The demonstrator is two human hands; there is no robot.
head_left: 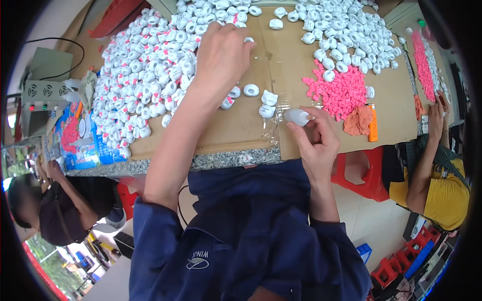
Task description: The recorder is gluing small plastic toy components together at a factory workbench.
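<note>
My left hand (223, 55) reaches over the right edge of a large pile of white ring-shaped pieces with pink bits (150, 70). Its fingers curl downward, and what they grip is hidden; a white piece shows by the thumb tip. Near the table's front edge, my right hand (319, 140) pinches a small whitish squeeze bottle (296, 117) between thumb and fingers. The bottle lies sideways, its narrow tip pointing right. Left of it, two white pieces (268, 104) sit together on the cardboard, and a single white ring (251, 90) lies close by.
Small pink parts (344, 88) are heaped to the right, below another pile of white pieces (341, 35). A crumpled orange cloth (357, 121) lies beside an orange box (372, 123). Co-workers sit at both sides. A red stool (366, 170) stands under the table's edge.
</note>
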